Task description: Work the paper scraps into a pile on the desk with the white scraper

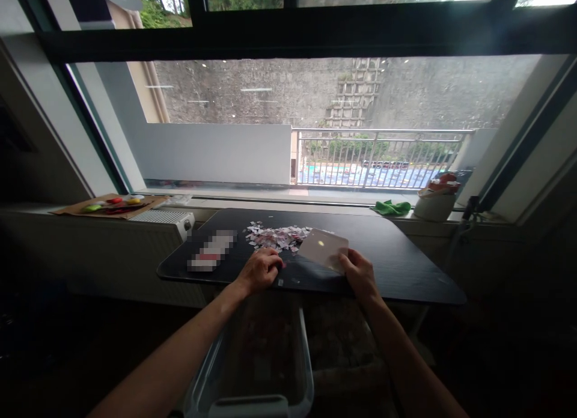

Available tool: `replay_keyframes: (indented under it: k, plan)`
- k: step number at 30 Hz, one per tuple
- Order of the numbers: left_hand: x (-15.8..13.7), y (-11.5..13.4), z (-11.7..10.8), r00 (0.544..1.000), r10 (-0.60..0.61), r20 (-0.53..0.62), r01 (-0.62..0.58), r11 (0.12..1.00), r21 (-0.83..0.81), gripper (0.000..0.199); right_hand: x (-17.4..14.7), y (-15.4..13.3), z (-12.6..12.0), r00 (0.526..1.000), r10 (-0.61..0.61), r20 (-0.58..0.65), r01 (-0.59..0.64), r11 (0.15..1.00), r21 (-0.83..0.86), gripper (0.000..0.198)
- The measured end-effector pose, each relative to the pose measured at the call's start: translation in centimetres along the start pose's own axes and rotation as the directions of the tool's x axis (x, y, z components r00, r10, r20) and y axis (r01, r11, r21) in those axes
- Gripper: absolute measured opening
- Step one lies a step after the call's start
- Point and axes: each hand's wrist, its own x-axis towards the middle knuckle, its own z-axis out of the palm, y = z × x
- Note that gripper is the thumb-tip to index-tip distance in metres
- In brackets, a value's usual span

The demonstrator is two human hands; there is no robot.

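Observation:
A pile of small paper pieces [277,236] lies spread on the dark tabletop [383,244]. My right hand [359,272] pinches the near right corner of a flat, pale rectangular sheet [322,247], thin and stiff-looking, with a glint of light on it. The sheet is tilted, its far left edge at the right side of the pile. Just in front of the pile, my left hand [260,270] rests by the table's near edge with its fingers curled. A bit of red shows at those fingertips, too small to name.
Below the table edge stands a clear plastic bin [307,358], its inside dim. A blurred-out item [211,251] lies on the table's left. On the sill are a green cloth [391,208], a white container [435,203] and a brown board [108,205] with colourful things.

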Motion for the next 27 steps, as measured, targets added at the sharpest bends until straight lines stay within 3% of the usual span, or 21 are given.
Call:
replay_keyframes:
  k: [5,11,17,19,23,27]
  plan:
    - [0.3,-0.8,0.3,0.978,-0.161,-0.135,0.14,0.979,-0.147,0.019,-0.2,0.1,-0.1,1.0,-0.014,0.02,0.015,1.0,-0.025,0.037]
    - [0.5,-0.4,0.1,0.984,-0.165,-0.061,0.157,0.98,-0.124,0.008,-0.3,-0.5,-0.2,0.999,0.002,0.053,0.002,0.997,-0.074,0.035]
    - [0.6,-1.4,-1.2,0.914,-0.403,-0.045,0.351,0.842,-0.409,0.015,-0.3,-0.2,-0.5,0.996,0.003,0.091,0.007,0.994,-0.11,0.034]
    - [0.5,-2.0,-1.6,0.907,-0.416,-0.057,0.366,0.85,-0.379,0.018,-0.3,-0.2,-0.5,0.994,-0.002,0.11,0.016,0.992,-0.123,0.033]
    - [-0.3,-2.7,-1.5,0.946,-0.267,-0.186,0.249,0.962,-0.112,0.021,-0.6,-0.5,0.0,0.974,-0.014,0.226,0.031,0.997,-0.072,0.033]
    - [-0.9,-3.0,-0.9,0.935,-0.254,-0.247,0.263,0.965,0.004,0.024,-0.6,-1.2,1.6,0.929,-0.042,0.369,0.036,0.999,0.023,0.04]
